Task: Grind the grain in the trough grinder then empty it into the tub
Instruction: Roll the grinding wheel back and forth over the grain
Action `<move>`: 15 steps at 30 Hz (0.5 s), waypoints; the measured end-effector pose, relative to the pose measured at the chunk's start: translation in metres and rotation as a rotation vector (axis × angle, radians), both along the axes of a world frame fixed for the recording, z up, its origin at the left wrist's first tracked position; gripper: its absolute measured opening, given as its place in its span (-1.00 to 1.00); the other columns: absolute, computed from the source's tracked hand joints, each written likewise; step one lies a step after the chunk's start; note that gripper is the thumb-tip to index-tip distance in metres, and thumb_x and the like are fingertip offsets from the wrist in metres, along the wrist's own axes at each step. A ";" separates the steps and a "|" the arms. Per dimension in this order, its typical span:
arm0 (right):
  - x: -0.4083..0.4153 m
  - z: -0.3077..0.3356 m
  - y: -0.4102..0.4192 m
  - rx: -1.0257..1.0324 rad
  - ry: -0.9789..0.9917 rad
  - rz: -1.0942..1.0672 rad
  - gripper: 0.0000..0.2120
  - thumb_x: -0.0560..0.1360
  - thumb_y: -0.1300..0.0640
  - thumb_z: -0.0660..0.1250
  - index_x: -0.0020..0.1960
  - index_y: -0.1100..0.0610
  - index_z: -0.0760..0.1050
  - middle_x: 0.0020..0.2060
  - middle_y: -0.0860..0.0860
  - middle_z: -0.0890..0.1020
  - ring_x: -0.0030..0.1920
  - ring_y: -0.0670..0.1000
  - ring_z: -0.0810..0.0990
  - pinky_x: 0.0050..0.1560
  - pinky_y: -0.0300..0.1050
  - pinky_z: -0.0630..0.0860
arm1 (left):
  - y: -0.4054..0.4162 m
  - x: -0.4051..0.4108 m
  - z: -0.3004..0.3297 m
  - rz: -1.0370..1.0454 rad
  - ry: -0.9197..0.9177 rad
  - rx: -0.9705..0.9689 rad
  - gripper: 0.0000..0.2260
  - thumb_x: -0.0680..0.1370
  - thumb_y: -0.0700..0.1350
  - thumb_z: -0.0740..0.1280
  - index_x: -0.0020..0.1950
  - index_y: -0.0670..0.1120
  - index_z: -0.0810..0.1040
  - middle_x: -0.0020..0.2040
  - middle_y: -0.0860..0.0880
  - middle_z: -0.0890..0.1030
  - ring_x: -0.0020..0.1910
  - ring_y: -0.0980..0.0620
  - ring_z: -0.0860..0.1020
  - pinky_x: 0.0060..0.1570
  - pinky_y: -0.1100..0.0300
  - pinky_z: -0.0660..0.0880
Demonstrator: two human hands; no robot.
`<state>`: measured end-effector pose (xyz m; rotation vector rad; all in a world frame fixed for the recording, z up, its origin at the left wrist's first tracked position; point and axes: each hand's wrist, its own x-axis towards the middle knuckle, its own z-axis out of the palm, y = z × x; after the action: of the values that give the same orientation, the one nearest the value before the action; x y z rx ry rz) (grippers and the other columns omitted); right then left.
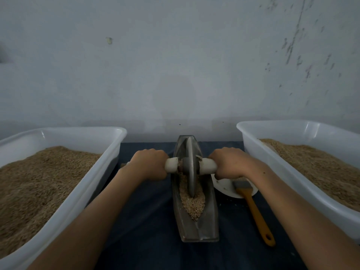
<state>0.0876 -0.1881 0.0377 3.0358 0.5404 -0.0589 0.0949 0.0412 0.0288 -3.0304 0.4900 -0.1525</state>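
Both white tubs run out of frame: the left tub [109,152] is cut by the left and bottom edges at 8 o'clock, the right tub [272,152] by the right edge at 3 o'clock. The fingers of the left hand [148,164] and right hand [229,162] curl out of sight around the pale handle [208,165], whose outer ends they cover. The wheel [191,168] hides part of the trough [196,228] floor, its lower rim buried in grain [192,205]. The right forearm covers part of a white plate [224,187] and the bristles of a brush [255,211]. Both arms leave the frame at 6 o'clock.
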 end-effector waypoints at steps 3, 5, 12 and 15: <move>0.002 -0.005 0.001 -0.007 -0.132 -0.002 -0.87 0.44 0.11 0.33 -0.09 -0.09 0.44 -0.24 -0.07 0.55 -0.30 -0.06 0.47 -0.40 -0.20 0.26 | -0.002 -0.002 -0.004 0.018 -0.105 -0.008 -0.77 0.45 0.02 0.34 0.09 0.05 0.50 -0.14 0.06 0.53 -0.23 0.07 0.42 -0.22 0.15 0.33; 0.003 -0.013 0.000 0.027 -0.247 -0.017 -0.83 0.47 0.12 0.28 -0.16 -0.12 0.34 -0.20 -0.06 0.59 -0.30 -0.05 0.45 -0.35 -0.16 0.27 | -0.005 -0.005 -0.006 0.049 -0.213 -0.027 -0.82 0.48 -0.01 0.31 0.07 0.04 0.46 -0.17 0.06 0.48 -0.25 0.07 0.39 -0.24 0.14 0.30; 0.003 -0.019 0.000 0.048 -0.366 -0.007 -0.93 0.51 0.10 0.26 -0.03 -0.04 0.42 -0.12 -0.02 0.60 -0.14 0.04 0.56 -0.23 -0.11 0.31 | -0.008 -0.008 -0.009 0.059 -0.310 -0.038 -0.86 0.50 -0.01 0.28 0.03 0.03 0.43 -0.09 0.03 0.57 -0.22 0.04 0.45 -0.22 0.14 0.30; -0.002 -0.007 0.002 0.010 -0.185 0.006 -0.82 0.46 0.10 0.31 0.05 -0.04 0.50 -0.13 -0.03 0.60 -0.16 0.01 0.55 -0.26 -0.14 0.34 | -0.004 -0.007 -0.004 0.042 -0.149 0.014 -0.80 0.48 0.01 0.31 0.07 0.01 0.48 -0.10 0.04 0.55 -0.16 0.03 0.50 -0.20 0.14 0.34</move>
<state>0.0858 -0.1864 0.0305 3.0062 0.5351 0.2233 0.0879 0.0367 0.0252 -2.9838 0.4131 -0.3676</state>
